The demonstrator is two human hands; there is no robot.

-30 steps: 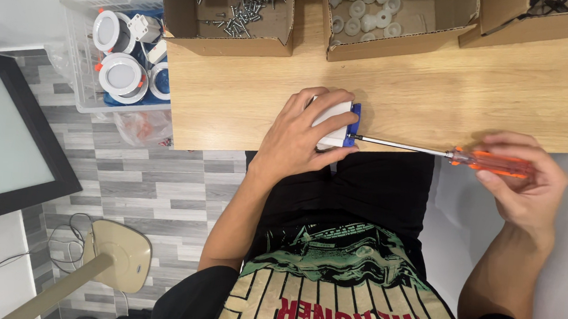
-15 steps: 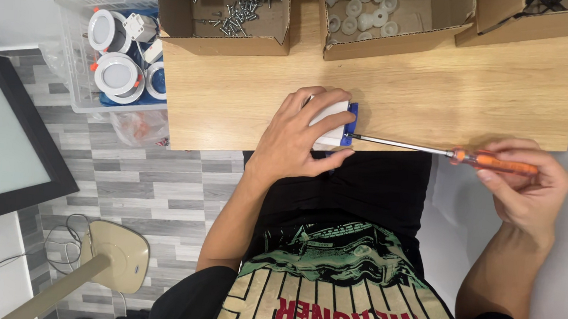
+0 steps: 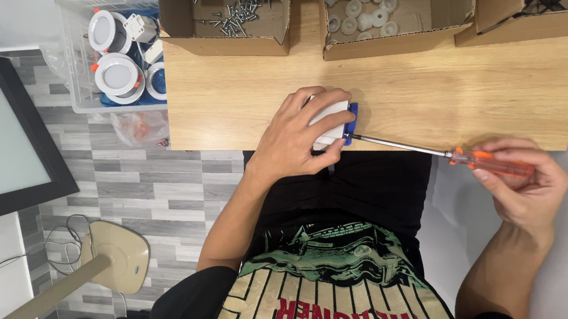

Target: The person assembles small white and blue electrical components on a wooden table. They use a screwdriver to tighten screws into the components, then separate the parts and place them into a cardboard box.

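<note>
A small white plastic box with a blue plastic edge (image 3: 333, 119) is being held down at the near edge of the light wooden bench (image 3: 438, 90). It is being covered from above by the left hand (image 3: 297, 137), whose fingers are spread and curled over its top, so that most of the box is being hidden. The tip of a long screwdriver with a steel shaft and a clear orange handle (image 3: 473, 158) is being pressed against the blue edge on the right side of the box. The handle is being gripped by the right hand (image 3: 525, 185), fingers closed around it, just off the bench edge and well apart from the box. At the far side of the bench, an open cardboard box of loose metal screws (image 3: 224, 13) and an open cardboard box of small white round parts (image 3: 382, 22) are being kept side by side. Beside the bench on the left, a clear plastic bin of round white lamp fittings (image 3: 113, 58) is being kept.
</note>
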